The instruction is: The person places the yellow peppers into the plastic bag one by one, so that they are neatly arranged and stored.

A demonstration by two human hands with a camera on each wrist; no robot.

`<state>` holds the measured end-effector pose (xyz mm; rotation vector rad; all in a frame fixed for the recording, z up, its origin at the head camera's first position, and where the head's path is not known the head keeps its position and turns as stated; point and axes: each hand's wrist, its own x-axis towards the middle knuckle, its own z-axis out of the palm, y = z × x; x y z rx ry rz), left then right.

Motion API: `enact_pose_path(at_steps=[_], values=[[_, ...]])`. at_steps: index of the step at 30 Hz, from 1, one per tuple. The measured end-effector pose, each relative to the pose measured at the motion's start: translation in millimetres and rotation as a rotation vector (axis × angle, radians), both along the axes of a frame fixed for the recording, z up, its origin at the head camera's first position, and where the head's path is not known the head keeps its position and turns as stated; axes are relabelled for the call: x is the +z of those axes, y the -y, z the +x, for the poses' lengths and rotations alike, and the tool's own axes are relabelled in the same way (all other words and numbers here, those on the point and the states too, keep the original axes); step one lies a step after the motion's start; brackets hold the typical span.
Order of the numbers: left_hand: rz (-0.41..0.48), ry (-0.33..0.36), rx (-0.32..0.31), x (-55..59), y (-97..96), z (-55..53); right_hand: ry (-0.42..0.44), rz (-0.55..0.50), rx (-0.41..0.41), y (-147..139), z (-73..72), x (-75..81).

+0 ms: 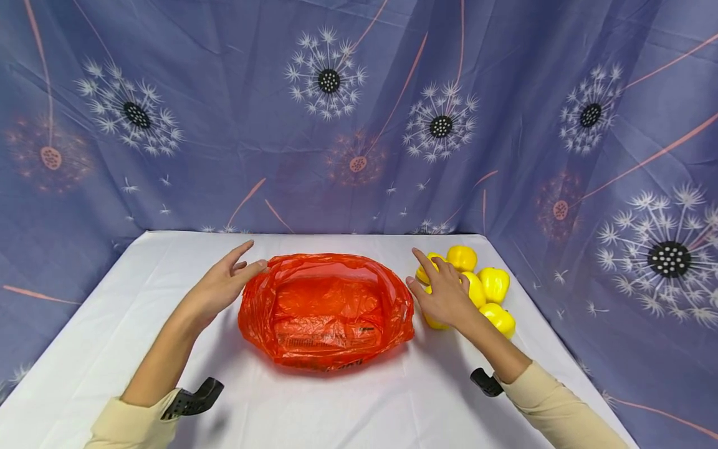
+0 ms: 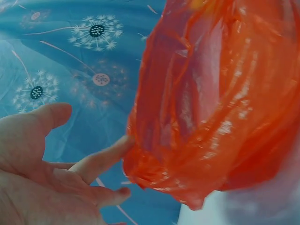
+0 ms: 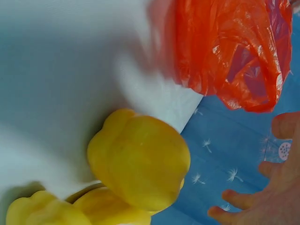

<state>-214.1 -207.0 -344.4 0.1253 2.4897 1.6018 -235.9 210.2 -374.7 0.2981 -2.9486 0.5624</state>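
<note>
A red plastic bag stands on the white table with its mouth spread wide. Beside its left rim is my left hand, fingers extended; in the left wrist view a fingertip is right at the bag's edge. My right hand hovers off the bag's right side, its fingers spread and nothing in them. It overlaps several yellow bell peppers in the head view, partly hiding some. One large yellow pepper fills the middle of the right wrist view, below the bag.
The peppers cluster at the table's right edge, the farthest one near the back corner. A white cloth covers the table. Blue curtains with dandelion prints hang behind and at both sides. Black wrist cameras sit on both forearms.
</note>
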Motion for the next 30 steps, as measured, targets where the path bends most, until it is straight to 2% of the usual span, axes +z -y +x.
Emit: enact_pose_path(at_steps=[4, 10, 16, 24, 30], values=[[-0.016, -0.003, -0.02, -7.2, 2.4, -0.2, 0.012, -0.026, 0.004, -6, -1.2, 0.2], [-0.003, 0.029, -0.044, -17.6, 4.7, -2.2, 0.042, -0.034, 0.036, -19, -2.7, 1.6], [0.007, 0.063, -0.028, -21.6, 4.0, -5.0, 0.089, -0.054, 0.067, -32, -4.2, 3.2], [-0.006, 0.055, -0.013, -24.5, 5.8, -6.2, 0.13, -0.057, 0.067, -42, -4.0, 1.5], [-0.023, 0.092, 0.015, -26.8, 6.0, -5.3, 0.151, -0.047, 0.088, -45, -1.9, -1.6]])
